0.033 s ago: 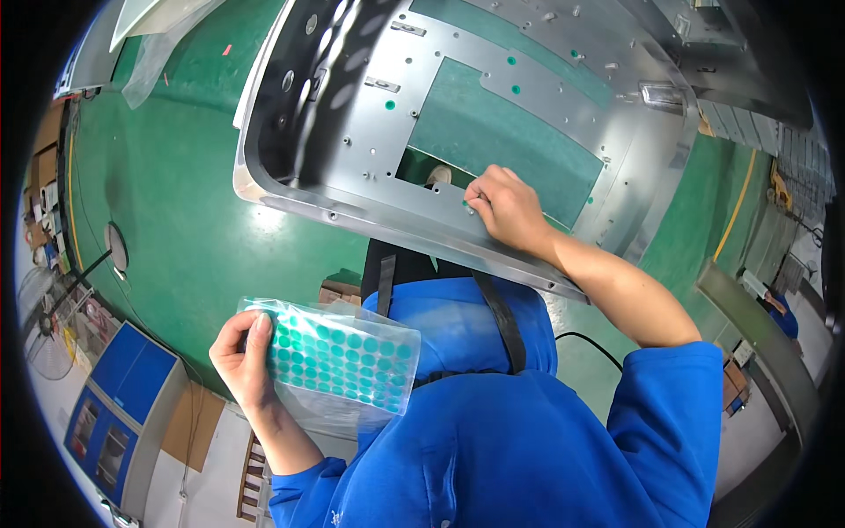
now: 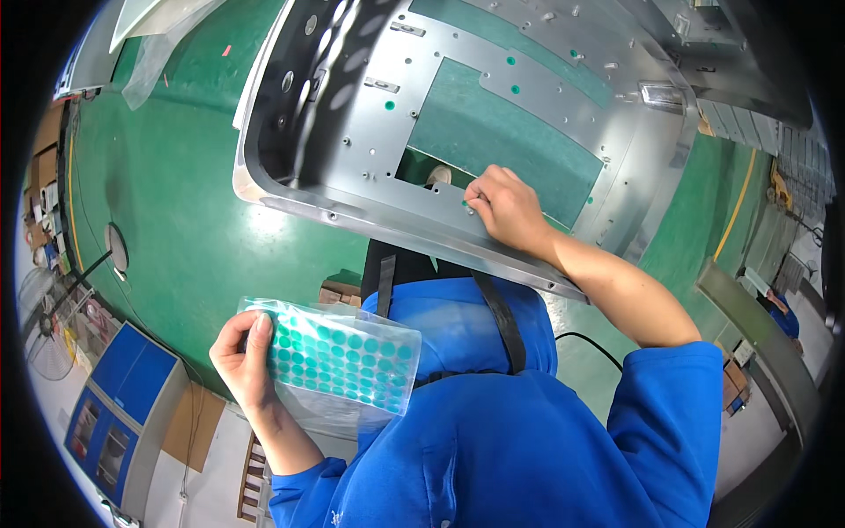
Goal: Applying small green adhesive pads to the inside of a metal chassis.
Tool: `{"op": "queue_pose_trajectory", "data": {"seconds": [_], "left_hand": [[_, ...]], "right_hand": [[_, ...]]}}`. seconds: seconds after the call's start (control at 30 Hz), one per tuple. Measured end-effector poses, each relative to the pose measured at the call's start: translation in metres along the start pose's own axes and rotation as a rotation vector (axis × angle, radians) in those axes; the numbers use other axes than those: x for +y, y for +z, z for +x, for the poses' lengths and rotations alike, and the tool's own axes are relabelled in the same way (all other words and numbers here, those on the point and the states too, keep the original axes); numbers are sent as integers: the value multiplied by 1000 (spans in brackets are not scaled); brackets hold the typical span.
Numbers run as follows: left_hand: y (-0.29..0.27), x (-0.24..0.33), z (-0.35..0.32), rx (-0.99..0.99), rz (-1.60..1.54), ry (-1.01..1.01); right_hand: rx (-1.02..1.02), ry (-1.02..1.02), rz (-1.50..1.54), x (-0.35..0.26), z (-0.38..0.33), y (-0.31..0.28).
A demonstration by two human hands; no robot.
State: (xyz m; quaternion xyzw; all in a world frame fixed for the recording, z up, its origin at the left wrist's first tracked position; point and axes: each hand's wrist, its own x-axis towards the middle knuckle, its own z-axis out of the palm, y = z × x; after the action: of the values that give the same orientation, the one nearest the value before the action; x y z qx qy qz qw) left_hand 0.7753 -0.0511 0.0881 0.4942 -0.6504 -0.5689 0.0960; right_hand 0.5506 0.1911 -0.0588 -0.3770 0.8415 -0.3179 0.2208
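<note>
My left hand (image 2: 245, 359) grips a clear plastic sheet of round green stickers (image 2: 339, 363) by its left edge, held flat in front of my blue jacket. My right hand (image 2: 509, 209) reaches up to a large grey sheet-metal panel (image 2: 370, 114). Its fingers are bunched, with the tips pressed on the panel's lower flange beside a small green dot (image 2: 464, 204). The panel has a big rectangular cutout (image 2: 502, 141), many small holes and several green dots stuck over holes, such as one dot (image 2: 389, 105).
A green floor (image 2: 176, 202) lies beneath the panel. A blue cabinet (image 2: 119, 400) and flat cardboard (image 2: 189, 427) sit at lower left. A black cable (image 2: 590, 341) runs by my right arm. Another person in blue (image 2: 782, 315) is at far right. Clear film (image 2: 163, 48) lies top left.
</note>
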Motion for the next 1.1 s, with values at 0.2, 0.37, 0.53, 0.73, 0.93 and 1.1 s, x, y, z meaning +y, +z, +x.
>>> {"op": "queue_pose_trajectory", "data": {"seconds": [0.2,0.37,0.53,0.73,0.93,1.1], "left_hand": [[2,0,1,-6,-4,-11],[3,1,3,-26,-12,-3],[4,2,5,-26,-7,4],[6,10,9,-14,-13,65],[-2,21,13,26,-18,170],[7,61,32,-50,17,432]], "right_hand": [[19,-24,-11,0,-1,0],[60,-42,17,0,-3,1],[-50,186,183,-6,3,-6],[-198,275,8,-10,24,-18],[-285,309,-37,-3,34,-23],[-154,326,27,-14,33,-36]]}}
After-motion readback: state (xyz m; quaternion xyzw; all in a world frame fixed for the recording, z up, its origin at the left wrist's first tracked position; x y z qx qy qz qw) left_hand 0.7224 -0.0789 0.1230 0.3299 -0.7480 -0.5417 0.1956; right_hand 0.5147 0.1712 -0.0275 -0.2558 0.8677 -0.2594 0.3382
